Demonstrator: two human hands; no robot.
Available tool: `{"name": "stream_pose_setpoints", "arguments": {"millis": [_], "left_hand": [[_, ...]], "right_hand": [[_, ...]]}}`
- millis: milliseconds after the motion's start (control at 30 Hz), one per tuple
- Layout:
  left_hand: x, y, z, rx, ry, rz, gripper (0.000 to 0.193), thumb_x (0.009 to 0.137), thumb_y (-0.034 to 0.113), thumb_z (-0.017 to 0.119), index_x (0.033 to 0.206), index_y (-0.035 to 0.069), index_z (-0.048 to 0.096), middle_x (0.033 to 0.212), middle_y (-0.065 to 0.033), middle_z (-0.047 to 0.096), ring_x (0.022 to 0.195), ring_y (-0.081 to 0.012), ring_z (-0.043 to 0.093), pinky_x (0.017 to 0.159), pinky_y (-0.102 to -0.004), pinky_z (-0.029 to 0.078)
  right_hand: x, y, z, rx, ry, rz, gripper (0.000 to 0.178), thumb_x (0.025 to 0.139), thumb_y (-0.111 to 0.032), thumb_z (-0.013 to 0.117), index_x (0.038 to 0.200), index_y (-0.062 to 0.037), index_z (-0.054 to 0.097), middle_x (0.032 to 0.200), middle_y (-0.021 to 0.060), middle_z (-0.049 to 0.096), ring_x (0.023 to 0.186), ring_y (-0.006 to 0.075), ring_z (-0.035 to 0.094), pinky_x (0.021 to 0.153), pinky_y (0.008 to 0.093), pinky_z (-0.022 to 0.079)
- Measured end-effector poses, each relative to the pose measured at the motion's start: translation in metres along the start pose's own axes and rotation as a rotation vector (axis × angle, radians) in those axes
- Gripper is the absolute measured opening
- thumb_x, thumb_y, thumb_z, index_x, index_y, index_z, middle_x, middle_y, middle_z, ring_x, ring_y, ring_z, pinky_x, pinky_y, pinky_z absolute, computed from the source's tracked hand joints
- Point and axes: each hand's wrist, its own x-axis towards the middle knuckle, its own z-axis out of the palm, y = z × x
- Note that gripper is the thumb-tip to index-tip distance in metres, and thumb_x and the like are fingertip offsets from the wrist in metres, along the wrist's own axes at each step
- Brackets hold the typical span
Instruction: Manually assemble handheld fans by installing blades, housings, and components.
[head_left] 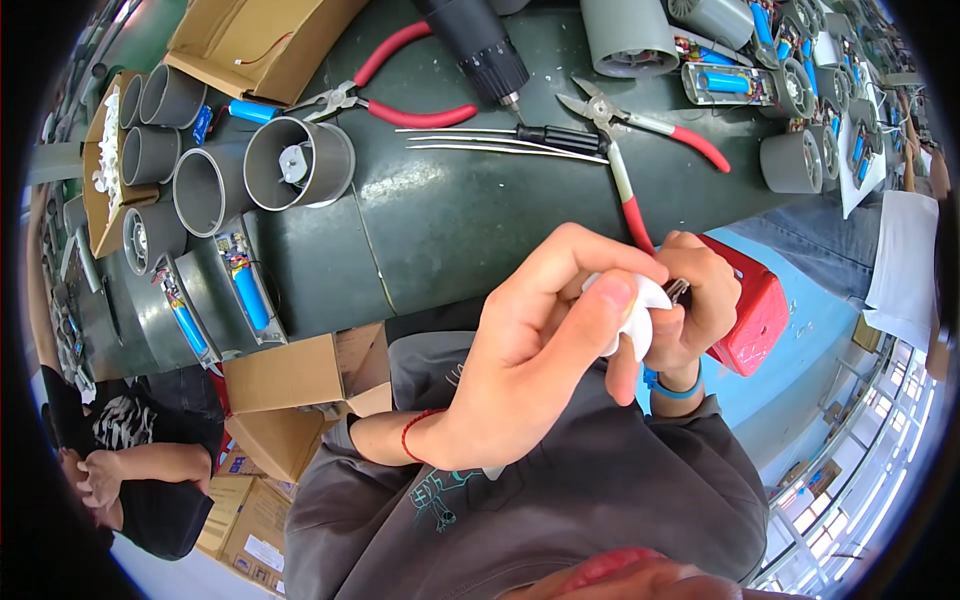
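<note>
Close to my chest, my left hand [540, 350] pinches a white plastic piece [634, 318] with curved, blade-like lobes between thumb and fingers. My right hand [700, 295] meets it from the other side, fingers curled around a small shiny metal part [679, 291]. Most of that metal part is hidden in the fingers, so its kind cannot be made out. The right fingertips touch or nearly touch the white piece. Just beyond the hands lie red-and-white-handled cutting pliers [612, 120], beside a black-handled screwdriver [560, 138].
A power drill [480, 50] and red-handled pliers [345, 98] lie on the green table [420, 240]. Grey cylindrical housings [330, 165] and blue-battery assemblies [245, 285] stand left; more sit far right. A red stool [755, 320] is at right, cardboard boxes [285, 380] below the table. Another person [150, 460] sits left.
</note>
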Motion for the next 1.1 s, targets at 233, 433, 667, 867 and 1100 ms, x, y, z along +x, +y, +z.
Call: {"name": "stream_pose_setpoints", "arguments": {"millis": [233,433,667,867,1100], "left_hand": [[0.0,0.0,0.0,0.058,0.008,0.034,0.025,0.101,0.015,0.037,0.112,-0.005,0.047,0.089,-0.0142,0.061,0.055,-0.0138,0.057,0.053,-0.0241,0.046],[0.001,-0.002,-0.003,0.103,-0.032,0.066,0.026,0.101,0.015,0.037,0.111,-0.005,0.047,0.082,-0.0119,0.059,0.055,-0.0134,0.057,0.053,-0.0241,0.046],[0.001,-0.004,-0.003,0.104,-0.029,0.057,0.026,0.101,0.016,0.038,0.112,-0.006,0.047,0.082,-0.0117,0.059,0.056,-0.0138,0.058,0.053,-0.0241,0.046],[0.0,-0.003,0.001,-0.046,0.044,-0.033,0.026,0.101,0.017,0.037,0.113,-0.004,0.047,0.085,-0.0113,0.058,0.057,-0.0163,0.058,0.056,-0.0262,0.047],[0.002,-0.009,-0.005,0.014,0.025,0.025,0.027,0.102,0.018,0.037,0.118,-0.002,0.046,0.09,-0.01,0.058,0.065,-0.0157,0.06,0.062,-0.0271,0.049]], "right_hand": [[0.001,0.0,-0.001,0.018,-0.019,0.006,0.038,0.085,-0.036,0.066,0.076,-0.0004,0.057,0.059,0.0032,0.054,0.043,0.0147,0.045,0.039,0.0255,0.033],[0.001,0.001,-0.002,0.044,-0.012,0.011,0.036,0.084,-0.034,0.066,0.075,-0.0007,0.057,0.058,0.0031,0.054,0.042,0.0144,0.044,0.039,0.0255,0.032],[0.002,-0.002,-0.004,-0.019,-0.038,0.036,0.038,0.082,-0.035,0.067,0.068,-0.0018,0.056,0.052,0.0015,0.048,0.04,0.0148,0.043,0.038,0.0261,0.031],[-0.001,0.002,-0.003,-0.049,-0.021,-0.017,0.041,0.083,-0.037,0.067,0.067,-0.002,0.054,0.053,0.0009,0.048,0.04,0.0147,0.042,0.038,0.0259,0.03],[-0.013,-0.001,0.003,0.241,0.032,0.068,0.035,0.082,-0.032,0.07,0.076,0.0002,0.058,0.057,0.0021,0.053,0.042,0.0143,0.044,0.039,0.0252,0.032]]}}
